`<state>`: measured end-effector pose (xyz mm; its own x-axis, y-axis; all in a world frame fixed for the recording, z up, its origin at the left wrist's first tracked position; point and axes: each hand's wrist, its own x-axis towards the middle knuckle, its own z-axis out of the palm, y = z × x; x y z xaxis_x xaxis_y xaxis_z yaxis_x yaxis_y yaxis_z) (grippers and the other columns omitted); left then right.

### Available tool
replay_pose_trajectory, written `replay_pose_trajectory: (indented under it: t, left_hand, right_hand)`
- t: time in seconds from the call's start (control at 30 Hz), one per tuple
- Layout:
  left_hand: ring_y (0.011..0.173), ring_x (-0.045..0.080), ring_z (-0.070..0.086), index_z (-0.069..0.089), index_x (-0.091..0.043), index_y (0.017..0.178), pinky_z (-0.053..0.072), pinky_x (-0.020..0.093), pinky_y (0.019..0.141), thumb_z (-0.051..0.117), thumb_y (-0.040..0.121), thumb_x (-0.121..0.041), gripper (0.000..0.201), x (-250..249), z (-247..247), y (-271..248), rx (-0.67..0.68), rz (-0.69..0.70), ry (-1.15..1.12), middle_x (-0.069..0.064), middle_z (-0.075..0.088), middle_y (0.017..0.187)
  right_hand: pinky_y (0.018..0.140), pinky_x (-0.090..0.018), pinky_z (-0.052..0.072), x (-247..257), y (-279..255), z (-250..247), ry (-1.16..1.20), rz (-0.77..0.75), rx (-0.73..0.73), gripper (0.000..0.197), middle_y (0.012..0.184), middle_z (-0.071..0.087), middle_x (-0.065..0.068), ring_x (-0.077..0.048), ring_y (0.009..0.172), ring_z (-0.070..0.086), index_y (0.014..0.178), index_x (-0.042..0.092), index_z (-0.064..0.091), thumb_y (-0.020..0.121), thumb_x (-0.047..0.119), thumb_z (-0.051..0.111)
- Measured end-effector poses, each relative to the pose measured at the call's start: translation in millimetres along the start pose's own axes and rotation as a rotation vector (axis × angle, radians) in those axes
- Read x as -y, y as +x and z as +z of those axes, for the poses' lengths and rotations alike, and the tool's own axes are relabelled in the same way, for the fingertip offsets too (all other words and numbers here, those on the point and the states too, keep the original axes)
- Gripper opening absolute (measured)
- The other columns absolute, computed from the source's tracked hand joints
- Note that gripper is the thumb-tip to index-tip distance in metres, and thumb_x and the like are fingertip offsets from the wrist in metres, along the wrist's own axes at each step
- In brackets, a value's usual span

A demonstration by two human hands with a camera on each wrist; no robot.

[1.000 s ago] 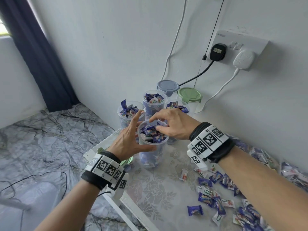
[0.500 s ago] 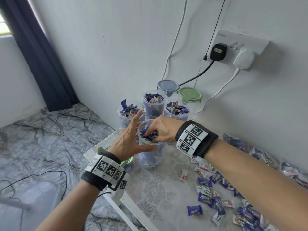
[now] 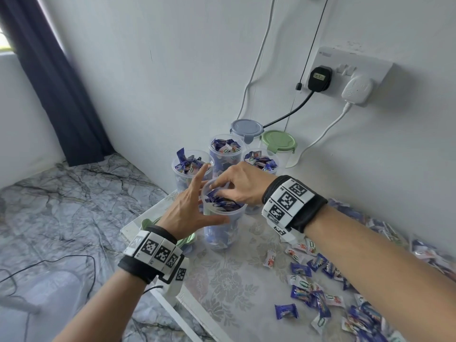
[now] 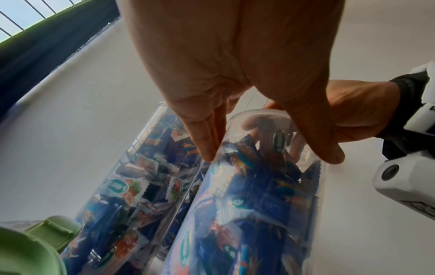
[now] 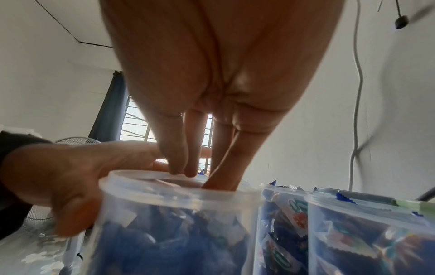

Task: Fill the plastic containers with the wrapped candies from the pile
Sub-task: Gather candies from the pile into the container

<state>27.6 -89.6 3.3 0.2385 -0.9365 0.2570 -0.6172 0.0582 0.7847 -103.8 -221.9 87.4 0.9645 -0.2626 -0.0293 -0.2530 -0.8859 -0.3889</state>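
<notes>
A clear plastic container stands on the table, nearly full of blue and white wrapped candies. My left hand grips its upper wall, thumb across the front and fingers round the far side. My right hand reaches over the rim with straight fingers pushed down onto the candies inside. In the left wrist view the same container fills the centre with those fingers showing through its wall. The candy pile lies scattered to the right on the table.
Three open, filled containers stand just behind. Two lidded ones, grey-blue and green, sit against the wall. A loose green lid lies under my left wrist near the table's left edge. Cables hang from the wall socket.
My right hand has dropped from above the rim into the container, its fingers now down on the candies. My left hand has kept its hold on the container.
</notes>
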Motion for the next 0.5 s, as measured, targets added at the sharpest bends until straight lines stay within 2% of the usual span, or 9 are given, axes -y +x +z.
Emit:
replay_pose_trajectory:
  t: [0.03,0.1,0.23,0.4,0.47,0.5]
  left_hand:
    - [0.114,-0.013,0.042,0.008,-0.026,0.157,0.034,-0.006,0.085,0.090,0.066,-0.035,0.123,0,0,0,-0.001,-0.001,0.006,-0.015,0.045,0.132]
    - [0.115,-0.008,0.045,0.008,-0.023,0.157,0.031,-0.007,0.085,0.090,0.066,-0.035,0.123,0,0,0,-0.002,0.005,0.023,-0.011,0.049,0.135]
    - [0.121,0.002,0.046,0.009,-0.024,0.157,0.029,-0.008,0.085,0.090,0.065,-0.035,0.123,-1,0,0,-0.003,0.000,0.039,0.003,0.050,0.144]
    - [0.125,0.007,0.050,0.006,-0.028,0.157,0.031,-0.006,0.088,0.089,0.065,-0.039,0.124,1,0,0,0.004,-0.005,0.031,0.001,0.049,0.146]
    - [0.129,0.011,0.049,0.006,-0.028,0.157,0.032,0.000,0.093,0.088,0.066,-0.042,0.123,0,0,0,0.009,0.002,0.057,0.000,0.048,0.147]
    - [0.131,0.012,0.048,0.006,-0.028,0.157,0.032,0.008,0.098,0.087,0.066,-0.043,0.123,0,-1,0,0.014,0.010,0.073,0.001,0.047,0.148]
  right_hand:
    - [0.082,-0.026,0.052,1,0,0,0.000,0.006,-0.022,0.025,0.105,0.073,0.000,-0.008,0.087,0.064,0.112,0.027,0.074,0.089,0.026,0.063]
    - [0.079,-0.023,0.049,3,1,3,-0.011,0.029,0.029,0.023,0.102,0.074,0.000,-0.009,0.084,0.063,0.109,0.021,0.076,0.087,0.025,0.069]
    - [0.081,-0.034,0.054,3,7,9,-0.038,0.067,0.145,0.025,0.098,0.075,-0.001,-0.016,0.085,0.067,0.106,0.015,0.076,0.083,0.023,0.074]
    - [0.086,-0.036,0.053,7,9,9,-0.082,0.049,0.176,0.027,0.105,0.074,-0.002,-0.017,0.090,0.067,0.110,0.015,0.075,0.084,0.023,0.072]
    - [0.086,-0.036,0.054,6,7,11,-0.087,0.044,0.159,0.028,0.106,0.074,-0.002,-0.017,0.091,0.067,0.111,0.016,0.074,0.085,0.024,0.072]
    - [0.086,-0.036,0.054,5,5,12,-0.082,0.044,0.141,0.027,0.106,0.074,-0.002,-0.017,0.091,0.067,0.112,0.016,0.074,0.085,0.024,0.071]
